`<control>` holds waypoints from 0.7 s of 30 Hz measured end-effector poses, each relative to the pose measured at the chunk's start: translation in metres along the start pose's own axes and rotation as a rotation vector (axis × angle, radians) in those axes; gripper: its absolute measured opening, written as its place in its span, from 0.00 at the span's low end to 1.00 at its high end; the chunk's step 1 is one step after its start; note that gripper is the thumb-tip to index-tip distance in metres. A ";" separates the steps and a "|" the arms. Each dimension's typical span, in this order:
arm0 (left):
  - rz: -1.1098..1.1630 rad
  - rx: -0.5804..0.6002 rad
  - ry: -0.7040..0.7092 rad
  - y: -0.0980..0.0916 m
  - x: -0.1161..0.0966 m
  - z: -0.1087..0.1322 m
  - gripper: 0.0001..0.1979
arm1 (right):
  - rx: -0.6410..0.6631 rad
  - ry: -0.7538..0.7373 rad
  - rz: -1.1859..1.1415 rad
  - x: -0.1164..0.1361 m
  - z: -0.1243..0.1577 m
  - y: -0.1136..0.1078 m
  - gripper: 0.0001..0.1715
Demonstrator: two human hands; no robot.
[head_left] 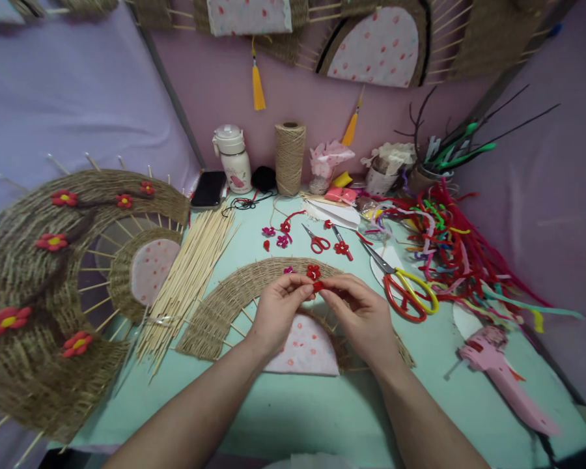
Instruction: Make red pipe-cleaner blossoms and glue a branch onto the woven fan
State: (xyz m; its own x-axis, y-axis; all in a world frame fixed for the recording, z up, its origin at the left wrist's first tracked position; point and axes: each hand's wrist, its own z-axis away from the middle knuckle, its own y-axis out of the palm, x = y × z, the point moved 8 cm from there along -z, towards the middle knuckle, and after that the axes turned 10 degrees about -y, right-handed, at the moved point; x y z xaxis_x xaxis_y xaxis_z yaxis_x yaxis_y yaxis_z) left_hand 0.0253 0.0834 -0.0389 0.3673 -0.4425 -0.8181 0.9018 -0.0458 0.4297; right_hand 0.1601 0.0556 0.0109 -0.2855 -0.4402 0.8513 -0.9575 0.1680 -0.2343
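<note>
My left hand (282, 308) and my right hand (355, 311) meet above a woven twine fan (254, 283) that lies on the table. Between both sets of fingertips is a small piece of red pipe cleaner (318, 286), pinched from either side. Just beyond it a red pipe-cleaner flower (313, 271) rests on the fan's woven band, with a magenta one (289, 270) to its left. Below my hands shows the fan's white, red-dotted half-round centre (305, 345), partly covered by my left hand.
Large scissors (405, 286) and a pink glue gun (508, 378) lie at right, near tangled pipe cleaners (434, 241). Small scissors (317, 241) lie ahead. Bamboo sticks (190, 273) and a flowered woven fan (43, 280) are left. A twine spool (290, 159) and bottle (234, 159) stand behind.
</note>
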 end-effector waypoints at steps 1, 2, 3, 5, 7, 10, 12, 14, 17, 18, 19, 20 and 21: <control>-0.054 -0.019 0.030 -0.001 -0.004 0.001 0.07 | -0.003 0.000 0.002 0.000 0.000 0.000 0.06; -0.099 -0.030 0.048 -0.002 -0.006 0.001 0.06 | -0.007 -0.003 0.004 0.000 0.001 -0.001 0.06; -0.131 -0.033 0.057 -0.002 -0.007 0.001 0.06 | -0.011 -0.012 0.011 0.000 0.001 -0.001 0.05; -0.162 -0.033 0.059 -0.002 -0.008 0.001 0.05 | -0.015 -0.034 0.036 0.002 0.001 -0.002 0.05; -0.153 -0.023 0.037 -0.003 -0.007 0.000 0.06 | -0.013 -0.064 0.064 0.004 0.000 -0.003 0.05; -0.096 0.035 -0.052 0.000 -0.001 -0.002 0.09 | -0.001 -0.091 0.086 0.006 -0.001 -0.003 0.05; -0.068 0.070 -0.113 0.002 0.002 -0.003 0.11 | 0.013 -0.073 0.088 0.004 0.000 -0.002 0.04; -0.063 0.074 -0.151 0.001 0.004 -0.003 0.12 | 0.030 -0.024 0.082 -0.003 0.001 -0.001 0.04; -0.078 0.079 -0.196 -0.002 0.005 -0.004 0.13 | 0.047 0.043 0.073 -0.012 0.003 0.001 0.04; -0.087 0.084 -0.215 -0.003 0.006 -0.004 0.13 | 0.051 0.048 0.071 -0.013 0.003 0.001 0.04; -0.098 0.090 -0.235 -0.004 0.006 -0.004 0.13 | 0.058 0.043 0.069 -0.013 0.003 0.002 0.04; -0.111 0.095 -0.254 -0.005 0.007 -0.004 0.12 | 0.072 0.032 0.066 -0.013 0.003 0.003 0.04; -0.124 0.097 -0.271 -0.006 0.007 -0.004 0.12 | 0.090 0.018 0.064 -0.012 0.003 0.004 0.05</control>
State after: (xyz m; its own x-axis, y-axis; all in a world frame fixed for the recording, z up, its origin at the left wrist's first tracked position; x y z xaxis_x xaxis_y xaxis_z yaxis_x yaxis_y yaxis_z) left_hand 0.0237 0.0844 -0.0488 0.1700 -0.6505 -0.7402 0.9053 -0.1936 0.3780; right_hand 0.1600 0.0592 -0.0016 -0.3458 -0.4149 0.8416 -0.9375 0.1146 -0.3287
